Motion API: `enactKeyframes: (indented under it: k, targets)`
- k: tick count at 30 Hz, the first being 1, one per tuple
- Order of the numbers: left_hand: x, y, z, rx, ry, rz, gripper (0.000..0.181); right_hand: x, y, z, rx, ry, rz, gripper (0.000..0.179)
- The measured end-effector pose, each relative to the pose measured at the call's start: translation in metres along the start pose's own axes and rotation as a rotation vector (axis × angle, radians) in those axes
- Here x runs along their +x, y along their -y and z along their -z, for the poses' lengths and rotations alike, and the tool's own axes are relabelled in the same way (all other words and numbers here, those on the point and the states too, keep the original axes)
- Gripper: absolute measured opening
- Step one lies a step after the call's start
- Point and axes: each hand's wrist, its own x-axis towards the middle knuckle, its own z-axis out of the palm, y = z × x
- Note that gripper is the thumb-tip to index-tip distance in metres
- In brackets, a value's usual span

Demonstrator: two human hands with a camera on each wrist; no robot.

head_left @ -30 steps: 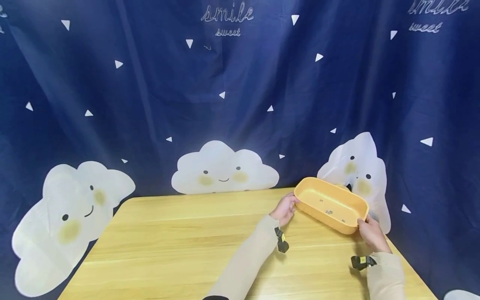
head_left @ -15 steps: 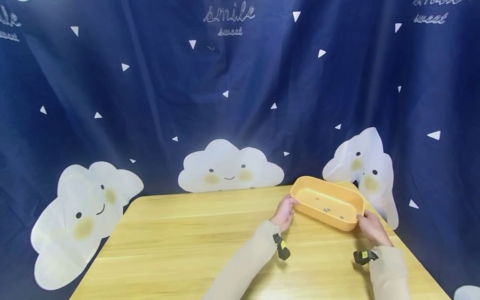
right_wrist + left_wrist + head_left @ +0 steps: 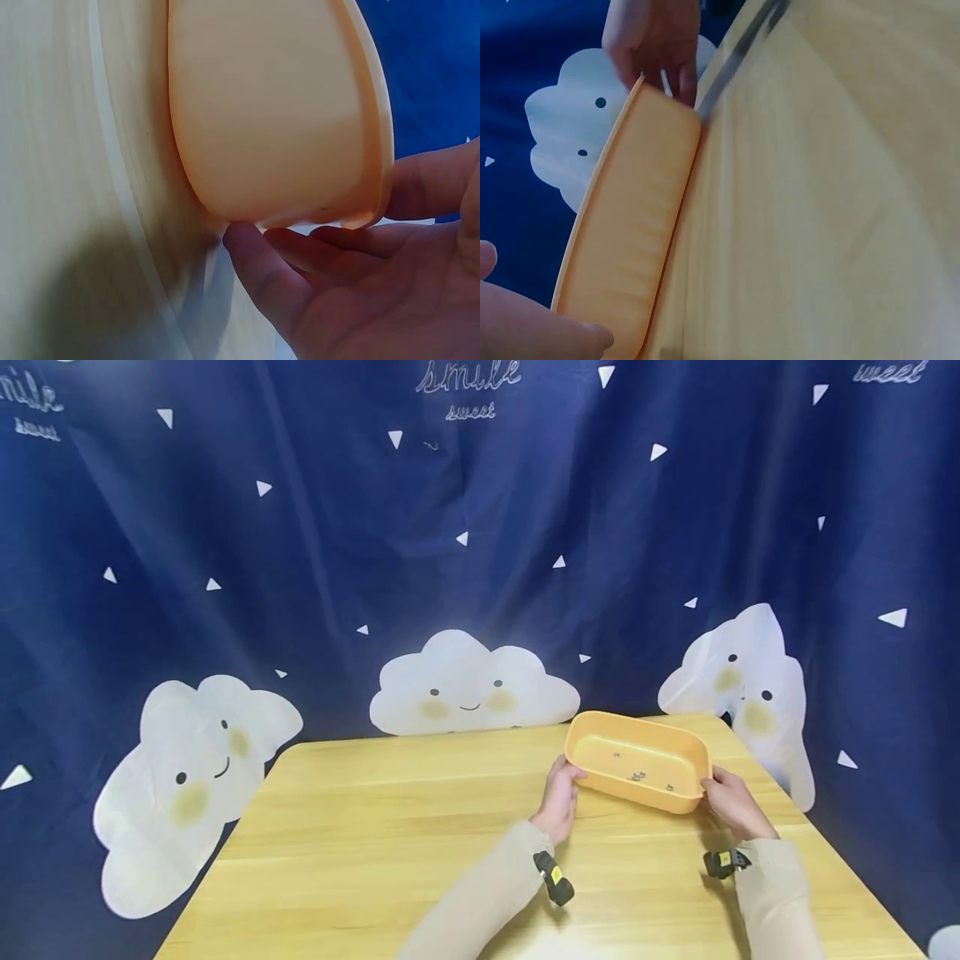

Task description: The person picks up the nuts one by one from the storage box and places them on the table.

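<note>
A shallow yellow-orange plastic storage box with rounded corners is at the right rear of the table. Several small greyish bits show on its floor, too small to make out. My left hand grips its left end, thumb by the rim. At the right end, my right hand holds the box. In the left wrist view the outer long side of the box runs between both hands, close over the tabletop. The right wrist view has my right fingers curled against the box's end wall.
The wooden table ends at a dark blue curtain with white cloud prints behind and at both sides. Black wrist cameras sit at both cuffs. The table's right edge runs just beyond my right hand.
Both hands have brought the box a little to the left, and it has turned to lie less slanted. The head view has shifted slightly too.
</note>
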Motion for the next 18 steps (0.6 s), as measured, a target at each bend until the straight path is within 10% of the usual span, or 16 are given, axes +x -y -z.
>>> enactKeyframes:
  k: [12, 18]
  targets:
    - [-0.037, 0.002, 0.015, 0.021, -0.03, -0.07, 0.087, 0.0, 0.011, -0.009, -0.016, 0.061, 0.048, 0.051]
    - [-0.041, -0.002, 0.044, 0.074, -0.103, -0.089, 0.086, 0.003, 0.017, -0.021, 0.057, 0.123, 0.028, 0.057]
